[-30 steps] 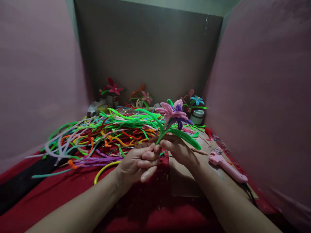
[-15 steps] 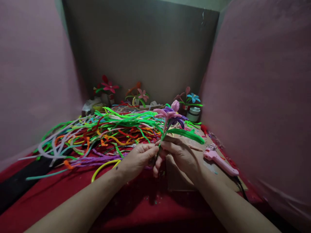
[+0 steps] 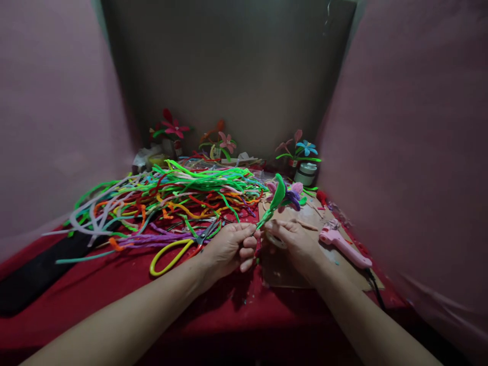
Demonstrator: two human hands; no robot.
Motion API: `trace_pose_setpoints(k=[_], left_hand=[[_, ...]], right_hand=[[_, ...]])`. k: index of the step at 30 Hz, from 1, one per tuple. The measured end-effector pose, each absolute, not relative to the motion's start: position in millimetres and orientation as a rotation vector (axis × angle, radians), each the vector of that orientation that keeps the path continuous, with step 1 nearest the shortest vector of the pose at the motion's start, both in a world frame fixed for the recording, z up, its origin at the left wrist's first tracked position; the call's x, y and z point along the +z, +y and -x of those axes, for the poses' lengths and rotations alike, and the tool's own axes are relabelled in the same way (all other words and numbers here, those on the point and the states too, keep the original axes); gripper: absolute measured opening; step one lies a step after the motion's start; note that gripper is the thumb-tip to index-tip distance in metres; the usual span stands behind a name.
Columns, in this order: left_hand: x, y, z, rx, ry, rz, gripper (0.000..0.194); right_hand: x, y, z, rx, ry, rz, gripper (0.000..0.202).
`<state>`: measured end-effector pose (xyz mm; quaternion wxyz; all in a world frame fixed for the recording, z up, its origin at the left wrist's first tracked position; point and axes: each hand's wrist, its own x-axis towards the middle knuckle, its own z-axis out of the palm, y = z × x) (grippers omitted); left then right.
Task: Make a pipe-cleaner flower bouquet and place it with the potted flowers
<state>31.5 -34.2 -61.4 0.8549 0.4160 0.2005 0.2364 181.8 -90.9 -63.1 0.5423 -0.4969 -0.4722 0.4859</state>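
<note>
A pipe-cleaner flower bunch [image 3: 276, 195] with pink and purple blooms and green leaves tilts up and to the right over the cardboard. My left hand [image 3: 238, 246] is closed, pinching the lower end of its green stem. Just right of the stem, my right hand [image 3: 293, 244] is closed around a pale round thing that looks like a roll of tape [image 3: 277, 241], mostly hidden by the fingers. Scissors [image 3: 171, 256] with yellow and red handles lie left of my left hand, partly covered by the wrist.
Loose pipe cleaners [image 3: 183, 188] in many colours heap up on the red cloth [image 3: 213, 315]. A pink glue gun [image 3: 345, 246] rests on the cardboard [image 3: 282, 274] at right. Finished flowers [image 3: 224, 142] and a lidded jar [image 3: 305, 174] stand along the back wall.
The flower bunch has turned, bringing a green leaf to the front and tipping the blooms rightward. My right hand has moved slightly away from my left. More of the scissors shows.
</note>
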Motion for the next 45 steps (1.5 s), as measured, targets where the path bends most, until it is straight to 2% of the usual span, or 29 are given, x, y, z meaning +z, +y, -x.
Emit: trace_pose_setpoints(k=[8,14,24,27,29,31,33,37,41,45], left_hand=[[-63.8,-33.3,-31.8,0.5,0.413,-0.889,0.017],[-68.8,-27.8,-29.8,0.51,0.48,-0.975,0.018],[-61.0,-23.0,-24.8,0.591,0.649,-1.226,0.028],[-51.3,-14.7,-12.5,0.745,0.821,-1.462,0.024],[-41.3,-11.1,6.0,1.0,0.966,-1.742,0.018],[-32.4,-11.0,31.8,1.1,1.106,-1.969,0.019],[-29.1,-13.9,59.2,0.963,1.234,-2.186,0.02],[-44.7,-22.1,94.4,0.471,1.421,-2.473,0.022],[-59.0,-23.7,97.2,0.309,1.342,-2.608,0.017],[-48.4,-18.2,101.2,0.178,1.265,-2.545,0.017]], right_hand=[[-59.8,-97.9,-186.2,1.165,-1.076,1.291,0.029],[-61.1,-97.1,-187.3,1.035,-1.175,1.392,0.031],[-42.0,-71.7,-176.4,1.004,-1.251,1.207,0.025],[-39.3,-60.5,-171.3,1.006,-1.298,1.249,0.026],[-41.7,-55.5,-168.8,1.001,-1.347,1.275,0.027],[-45.3,-52.8,-167.3,0.984,-1.389,1.288,0.027],[-48.4,-52.1,-166.4,0.976,-1.418,1.288,0.029],[-51.4,-53.2,-165.1,1.002,-1.41,1.301,0.029],[-54.8,-53.4,-165.1,1.053,-1.375,1.327,0.027],[-62.0,-51.4,-170.2,1.116,-1.36,1.301,0.027]])
